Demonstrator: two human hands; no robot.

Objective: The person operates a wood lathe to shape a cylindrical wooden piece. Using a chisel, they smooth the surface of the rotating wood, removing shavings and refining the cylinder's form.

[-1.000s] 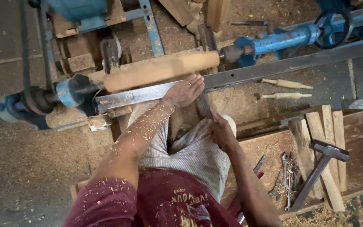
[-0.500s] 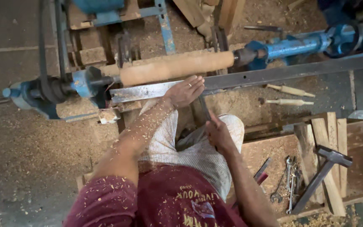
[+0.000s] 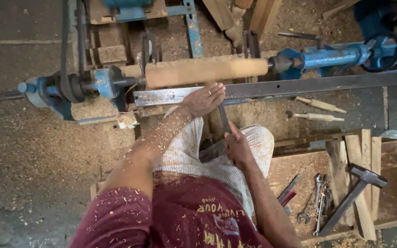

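Landmark: wooden cylinder [image 3: 206,72], pale, lying level between the two blue ends of the lathe [image 3: 318,59].
Left hand [image 3: 204,98]: just below the cylinder, palm down, fingers loosely spread and resting on the grey metal rest bar [image 3: 299,86]; pressing over the front end of the turning tool [image 3: 224,118].
Right hand [image 3: 238,147]: further below the cylinder, near the lap, closed around the rear of the turning tool's dark shaft.
Turning tool: running from the right hand up under the left hand toward the cylinder; tip hidden by the left hand, contact with the wood not to be told.
Rest bar: long, flat, directly below the cylinder and parallel to it.
Belt and pulley [image 3: 68,82]: left of the cylinder, at the blue headstock.
Handwheel [image 3: 379,51]: far right of the cylinder, on the blue tailstock.
Turned pegs [image 3: 320,110]: two small pale pieces on the sawdust, below and right of the cylinder.
Wooden tray [image 3: 295,172]: well below and right of the cylinder; holding sawdust, spanners [image 3: 317,202], a hammer [image 3: 352,195] and a red-handled tool.
Floor [image 3: 28,156]: left of and below the cylinder, covered in shavings.
Sleeve and forearm: flecked with wood chips.
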